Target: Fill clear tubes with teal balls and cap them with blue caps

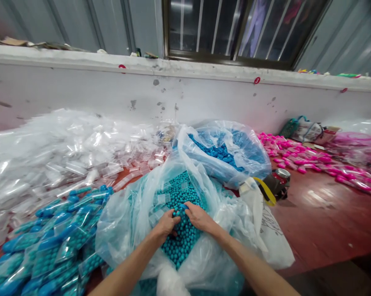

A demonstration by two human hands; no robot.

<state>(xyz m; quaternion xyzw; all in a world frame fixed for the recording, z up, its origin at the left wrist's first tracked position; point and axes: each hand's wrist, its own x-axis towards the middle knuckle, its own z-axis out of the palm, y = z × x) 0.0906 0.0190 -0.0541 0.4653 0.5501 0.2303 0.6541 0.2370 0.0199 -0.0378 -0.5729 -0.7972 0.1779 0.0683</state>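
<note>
A large clear plastic bag (123, 230) stands open in front of me, filled with teal beads (180, 246). Over the beads, my left hand (167, 223) has its fingers curled at the left side of a small blue piece (181, 206). My right hand (198, 216) pinches the right side of that piece. The fingertips of both hands nearly meet there. Small clear packets (161, 199) lie on the beads beside my left hand. Behind, another clear bag (253, 158) holds darker blue pieces (219, 151).
Filled blue-and-teal packets (49, 250) lie left on the red table (321, 222), below a large heap of clear tubes (65, 152). At right are a white cloth bag (273, 238), a jar (281, 176) and pink pieces (311, 156). A white wall (203, 94) closes the back.
</note>
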